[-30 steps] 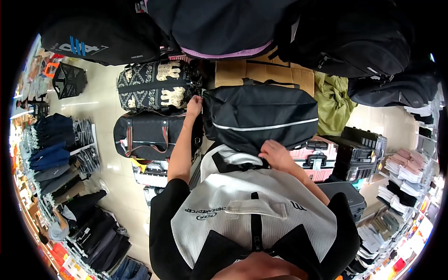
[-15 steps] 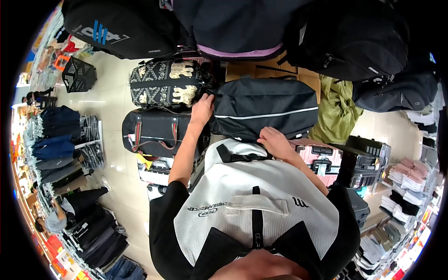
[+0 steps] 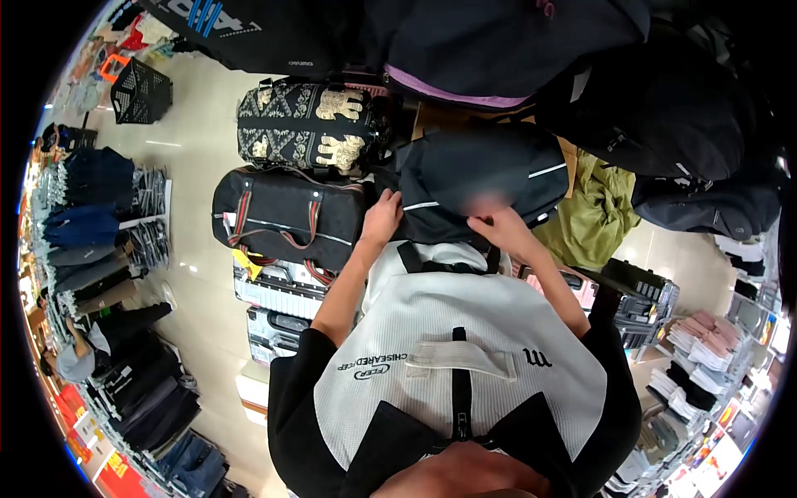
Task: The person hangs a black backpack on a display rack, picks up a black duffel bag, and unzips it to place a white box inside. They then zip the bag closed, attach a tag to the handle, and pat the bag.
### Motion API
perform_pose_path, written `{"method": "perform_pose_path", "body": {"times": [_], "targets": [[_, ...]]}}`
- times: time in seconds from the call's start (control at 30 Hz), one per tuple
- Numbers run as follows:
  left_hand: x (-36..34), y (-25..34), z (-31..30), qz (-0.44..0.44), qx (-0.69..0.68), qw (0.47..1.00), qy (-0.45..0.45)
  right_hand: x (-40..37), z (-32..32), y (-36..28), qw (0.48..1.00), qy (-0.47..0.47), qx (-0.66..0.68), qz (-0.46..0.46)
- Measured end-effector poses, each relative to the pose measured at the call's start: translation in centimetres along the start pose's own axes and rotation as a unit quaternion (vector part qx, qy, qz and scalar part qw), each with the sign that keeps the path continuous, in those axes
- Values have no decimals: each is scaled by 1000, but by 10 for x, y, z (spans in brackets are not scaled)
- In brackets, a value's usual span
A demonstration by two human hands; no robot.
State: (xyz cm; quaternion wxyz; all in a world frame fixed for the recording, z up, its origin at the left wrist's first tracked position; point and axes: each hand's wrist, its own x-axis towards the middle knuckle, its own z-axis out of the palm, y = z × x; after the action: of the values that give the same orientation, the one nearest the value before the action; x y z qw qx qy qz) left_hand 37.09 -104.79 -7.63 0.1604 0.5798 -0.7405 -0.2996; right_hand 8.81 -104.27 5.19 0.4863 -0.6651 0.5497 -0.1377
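Observation:
In front of my chest lies a black duffel bag (image 3: pixel 432 170) with white piping across its side. My left hand (image 3: pixel 383 217) has its fingers closed on the bag's left end. At the bag's near edge, my right hand (image 3: pixel 504 232) is closed with bent fingers against the dark fabric; a blurred patch hides part of the fingertips. Left of the bag sit a black travel bag (image 3: pixel 286 214) with red-striped handles and a patterned elephant-print bag (image 3: pixel 311 124).
Dark backpacks (image 3: pixel 498 58) hang along the far side. A crumpled olive-green cover (image 3: pixel 594 212) lies to the right, near black suitcases (image 3: pixel 639 290). Clothes racks (image 3: pixel 100 183) line the left, with a black shopping basket (image 3: pixel 143 90) on the floor. Folded clothes (image 3: pixel 714 332) stand at right.
My right hand has moved up along the black bag's near edge. My left hand stays on its left end. The whole view has shifted, bringing the hanging backpacks and elephant-print bag higher in frame.

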Motion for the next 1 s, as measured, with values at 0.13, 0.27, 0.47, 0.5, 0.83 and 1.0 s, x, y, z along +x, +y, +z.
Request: {"method": "perform_pose_path", "body": {"times": [0.13,0.27,0.47,0.5,0.83,1.0], "targets": [[8,12,13,3,-30,1000,5,78,16,-43,968,20,-79,-239],[4,12,8,-41,-35,997,62,128,59,-54,904,-47,-288,-311],[-21,-25,14,-119,56,985,108,157,76,-32,833,-14,-446,-328],[-23,-25,12,-117,67,985,107,161,71,-30,827,0,-456,-330],[-24,-39,63,12,281,957,73,192,59,-8,819,54,-506,-265],[-40,-75,111,18,294,951,89,189,63,3,834,18,-488,-257]]}}
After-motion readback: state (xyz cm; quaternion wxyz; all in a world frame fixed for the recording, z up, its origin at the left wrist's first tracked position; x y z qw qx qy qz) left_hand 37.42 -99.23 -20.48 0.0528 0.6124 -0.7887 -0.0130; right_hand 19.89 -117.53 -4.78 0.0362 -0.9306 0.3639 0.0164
